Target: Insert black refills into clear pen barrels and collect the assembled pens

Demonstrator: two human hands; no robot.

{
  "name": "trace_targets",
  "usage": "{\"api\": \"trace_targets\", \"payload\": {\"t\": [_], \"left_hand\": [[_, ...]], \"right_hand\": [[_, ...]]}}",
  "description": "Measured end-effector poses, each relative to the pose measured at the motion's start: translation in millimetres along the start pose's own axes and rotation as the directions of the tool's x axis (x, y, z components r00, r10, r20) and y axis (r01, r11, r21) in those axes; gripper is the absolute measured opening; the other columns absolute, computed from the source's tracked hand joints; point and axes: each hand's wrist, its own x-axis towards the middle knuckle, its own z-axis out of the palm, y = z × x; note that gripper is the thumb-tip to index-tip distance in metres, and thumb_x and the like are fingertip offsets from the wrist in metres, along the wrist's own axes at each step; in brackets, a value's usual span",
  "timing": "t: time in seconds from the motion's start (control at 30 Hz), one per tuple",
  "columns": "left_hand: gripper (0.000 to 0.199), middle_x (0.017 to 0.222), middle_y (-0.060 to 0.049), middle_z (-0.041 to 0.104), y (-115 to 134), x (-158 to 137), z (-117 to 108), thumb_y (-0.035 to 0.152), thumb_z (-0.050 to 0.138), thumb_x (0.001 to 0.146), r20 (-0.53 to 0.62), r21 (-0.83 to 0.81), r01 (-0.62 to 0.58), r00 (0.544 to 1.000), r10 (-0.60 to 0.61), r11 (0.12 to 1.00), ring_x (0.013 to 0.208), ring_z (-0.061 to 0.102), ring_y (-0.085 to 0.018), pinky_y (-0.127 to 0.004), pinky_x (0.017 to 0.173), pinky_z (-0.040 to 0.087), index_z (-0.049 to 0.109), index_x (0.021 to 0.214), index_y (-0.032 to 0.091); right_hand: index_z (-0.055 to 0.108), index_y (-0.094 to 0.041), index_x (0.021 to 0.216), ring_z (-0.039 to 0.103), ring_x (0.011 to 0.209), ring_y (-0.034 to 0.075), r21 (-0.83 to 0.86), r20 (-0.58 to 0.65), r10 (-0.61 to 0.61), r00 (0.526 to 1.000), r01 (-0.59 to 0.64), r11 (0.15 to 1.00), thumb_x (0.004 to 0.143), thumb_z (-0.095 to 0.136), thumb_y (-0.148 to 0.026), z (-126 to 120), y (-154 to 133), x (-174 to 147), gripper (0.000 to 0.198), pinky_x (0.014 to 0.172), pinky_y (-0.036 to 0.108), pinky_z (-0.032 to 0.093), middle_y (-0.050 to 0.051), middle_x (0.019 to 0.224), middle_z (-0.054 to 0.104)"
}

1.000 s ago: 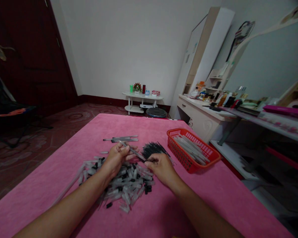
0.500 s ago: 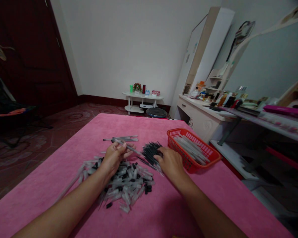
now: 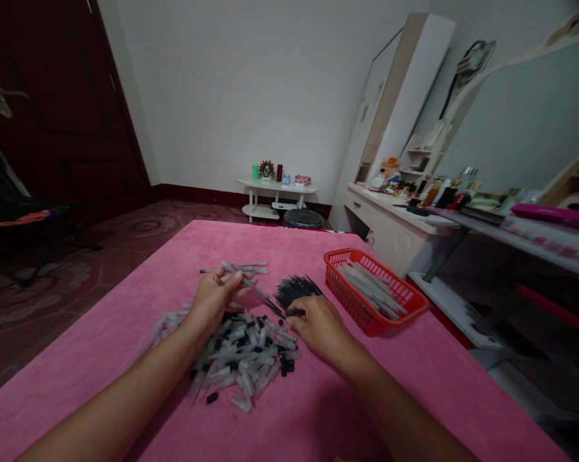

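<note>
My left hand [image 3: 213,292] is closed around a clear pen barrel [image 3: 248,282], which slants down to the right. A dark thin part shows at its lower end, close to my right fingertips. My right hand [image 3: 321,326] pinches a dark pen refill [image 3: 295,313], mostly hidden by the fingers. Just behind it lies a bundle of black-ended pen refills [image 3: 296,287]. Under and beside my left wrist spreads a heap of clear pen caps and small black plugs [image 3: 251,353]. Several pens [image 3: 255,266] lie together beyond my left hand.
A red plastic basket [image 3: 354,305] holding clear pen barrels stands on the right of the pink-covered table [image 3: 174,410]. Past the right edge is a white dressing table [image 3: 390,221] with bottles. A small white stand [image 3: 251,186] is by the far wall.
My right hand has come left from the refill bundle toward the barrel, fingers now pinched. My left hand has shifted slightly left, with the barrel still in it and tilted more steeply.
</note>
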Motion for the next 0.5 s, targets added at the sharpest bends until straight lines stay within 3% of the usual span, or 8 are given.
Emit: {"api": "trace_targets", "payload": {"t": [0.13, 0.27, 0.4, 0.5], "left_hand": [[0.027, 0.079, -0.005, 0.07, 8, 13, -17, 0.025, 0.072, 0.066, -0.091, -0.013, -0.093, 0.992, 0.092, 0.996, 0.075, 0.069, -0.018, -0.024, 0.065, 0.056, 0.054, 0.082, 0.014], [0.017, 0.076, -0.005, 0.069, 14, 20, -25, 0.02, 0.067, 0.069, -0.197, -0.069, -0.133, 0.973, 0.117, 0.989, 0.074, 0.069, -0.019, -0.03, 0.069, 0.056, 0.055, 0.08, 0.013], [0.012, 0.077, -0.006, 0.069, 12, 22, -27, 0.015, 0.064, 0.071, -0.208, -0.117, -0.102, 0.975, 0.076, 0.988, 0.076, 0.069, -0.019, -0.031, 0.071, 0.056, 0.055, 0.079, 0.013], [0.012, 0.077, -0.006, 0.069, 7, 23, -27, 0.015, 0.064, 0.072, -0.194, -0.123, -0.086, 0.979, 0.061, 0.989, 0.074, 0.069, -0.018, -0.03, 0.07, 0.056, 0.055, 0.079, 0.013]], "right_hand": [[0.072, -0.023, 0.084, 0.062, 0.072, 0.015, -0.086, 0.064, 0.036, 0.997, -0.03, 0.996, 0.072, 0.056, -0.02, -8, 0, 0, 0.02, 0.058, 0.022, 0.033, 0.003, 0.079, 0.071], [0.072, -0.023, 0.08, 0.062, 0.068, 0.016, -0.085, 0.052, 0.054, 0.997, -0.049, 0.995, 0.071, 0.057, -0.021, -5, -1, -1, 0.017, 0.056, 0.023, 0.033, 0.004, 0.077, 0.071], [0.072, -0.023, 0.083, 0.064, 0.074, 0.017, -0.093, 0.053, 0.063, 0.997, -0.058, 0.994, 0.072, 0.058, -0.02, -1, -1, -1, 0.018, 0.058, 0.023, 0.036, 0.005, 0.082, 0.071], [0.071, -0.022, 0.086, 0.064, 0.082, 0.02, -0.202, 0.018, 0.116, 0.993, -0.11, 0.973, 0.073, 0.057, -0.018, -3, 4, 1, 0.019, 0.063, 0.024, 0.038, 0.007, 0.087, 0.071]]}}
